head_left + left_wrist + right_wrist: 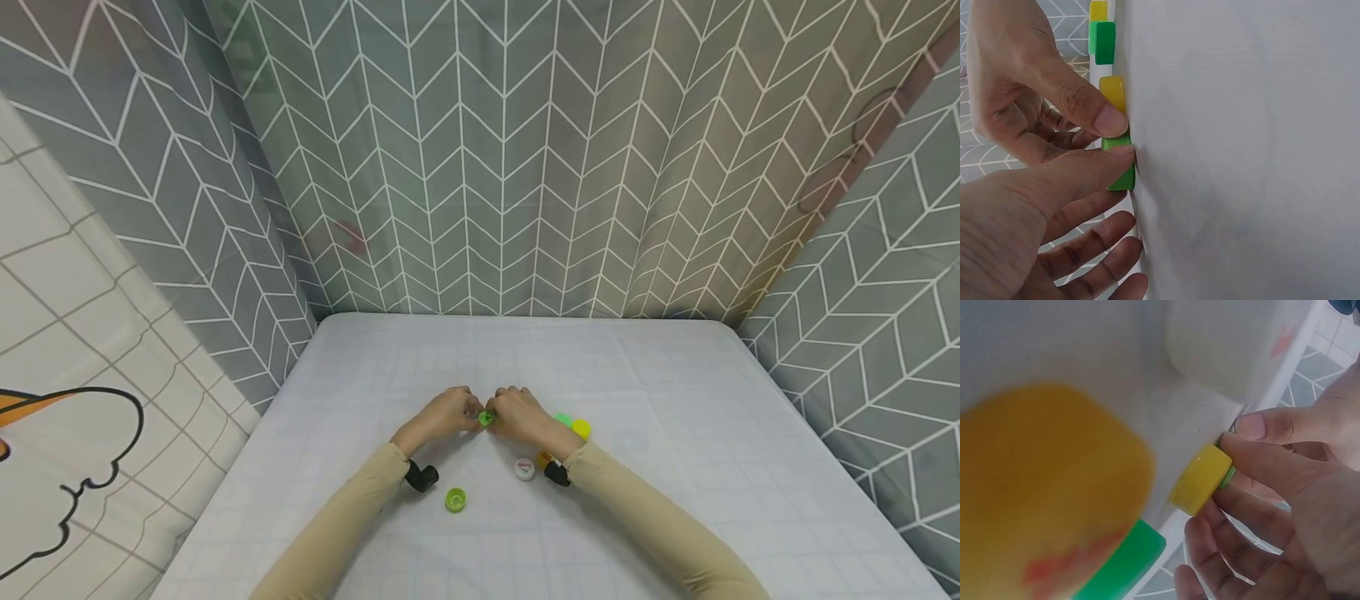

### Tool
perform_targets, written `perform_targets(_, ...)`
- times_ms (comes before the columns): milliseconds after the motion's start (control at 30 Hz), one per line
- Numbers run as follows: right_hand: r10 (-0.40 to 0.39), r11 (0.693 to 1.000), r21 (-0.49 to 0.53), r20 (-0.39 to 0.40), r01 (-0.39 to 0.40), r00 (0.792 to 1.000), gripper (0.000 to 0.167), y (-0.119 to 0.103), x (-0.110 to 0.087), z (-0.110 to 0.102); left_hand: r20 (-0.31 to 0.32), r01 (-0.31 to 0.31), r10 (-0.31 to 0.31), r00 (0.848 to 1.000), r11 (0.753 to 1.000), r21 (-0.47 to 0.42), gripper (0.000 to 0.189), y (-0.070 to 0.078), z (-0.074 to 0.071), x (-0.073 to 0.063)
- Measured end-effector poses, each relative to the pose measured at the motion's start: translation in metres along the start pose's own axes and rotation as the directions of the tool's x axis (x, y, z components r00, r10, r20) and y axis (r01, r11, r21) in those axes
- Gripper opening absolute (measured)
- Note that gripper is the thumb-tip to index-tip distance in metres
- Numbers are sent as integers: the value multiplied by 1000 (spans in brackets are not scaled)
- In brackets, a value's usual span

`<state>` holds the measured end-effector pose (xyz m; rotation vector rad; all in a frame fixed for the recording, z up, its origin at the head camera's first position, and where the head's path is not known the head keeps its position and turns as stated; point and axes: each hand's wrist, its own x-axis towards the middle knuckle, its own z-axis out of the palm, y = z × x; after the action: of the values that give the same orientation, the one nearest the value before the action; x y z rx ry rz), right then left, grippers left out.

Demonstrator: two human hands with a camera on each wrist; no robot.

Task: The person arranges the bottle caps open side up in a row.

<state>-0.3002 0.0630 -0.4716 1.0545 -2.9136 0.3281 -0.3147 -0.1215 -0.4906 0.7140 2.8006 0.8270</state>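
A small green bottle cap (486,417) is pinched between my two hands at the middle of the table. My left hand (447,412) grips it with thumb and fingers, clearest in the left wrist view, where its other fingers spread loosely. From the other side, my right hand (520,414) pinches its edge, thumb tip close to the left thumb. A yellow cap (1202,480) stands right by the right fingers in the right wrist view; I cannot tell whether they touch it. The green cap's far side is hidden.
Past the right wrist lie a mint-green cap (562,419) and a bright yellow cap (581,429). Nearer are a white cap (525,469), an orange cap (544,459) and a light green cap (455,500), open side up. Black wrist gear (422,477) sits by the left sleeve.
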Motion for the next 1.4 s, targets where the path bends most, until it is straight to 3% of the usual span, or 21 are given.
perform_targets(233,-15,1000,-9,-26,15,1000,26,0,0,-2,-6,20,-20,1000,1000,-2,28,1,0,0)
perform_targets(433,3,1000,15,-26,-3,1000,25,0,-1,-3,-28,-15,14,1000,1000,-3,30,2,-2,-4)
perform_targets(933,-10,990,141,-68,19,998,26,-1,-9,-15,-45,-54,48,998,988,-142,30,9,-10,-13)
perform_targets(1200,-34,980,190,-94,52,995,26,-5,-16,-23,-53,-89,81,995,982,-168,32,16,-14,-21)
perform_targets(1400,-32,976,209,-116,56,993,24,-8,-20,-29,-69,-83,70,995,975,-204,30,21,-15,-27)
